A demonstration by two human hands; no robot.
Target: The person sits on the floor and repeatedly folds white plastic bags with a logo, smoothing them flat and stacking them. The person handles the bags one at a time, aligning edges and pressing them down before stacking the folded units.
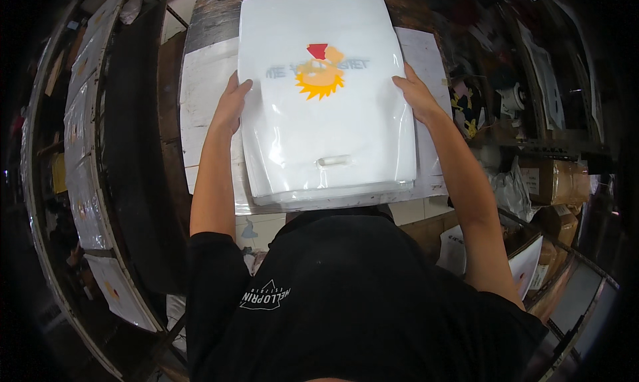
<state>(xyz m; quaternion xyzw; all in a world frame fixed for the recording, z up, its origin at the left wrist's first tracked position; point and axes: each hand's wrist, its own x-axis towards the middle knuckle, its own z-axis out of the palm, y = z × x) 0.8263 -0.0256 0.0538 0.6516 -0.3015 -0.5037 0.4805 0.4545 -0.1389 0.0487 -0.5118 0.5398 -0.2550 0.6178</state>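
Note:
A thick stack of glossy white plastic bags (319, 129) lies in front of me, its edges slightly uneven at the near side. The top bag carries a red, orange and yellow motif, with faint lettering across it. Close to its near edge is a small oblong handle slot (334, 161). My left hand (231, 104) grips the stack's left edge, thumb toward the top and fingers partly hidden along the side. On the opposite edge, my right hand (418, 95) holds the stack in the same way, its fingers partly out of sight.
Under the stack is a pale sheet (206, 109) on a dark worn wooden table (219, 9). A rack at left holds more printed white sheets (86, 202). Cardboard boxes (556, 182) and clear plastic wrapping (511, 189) stand at right.

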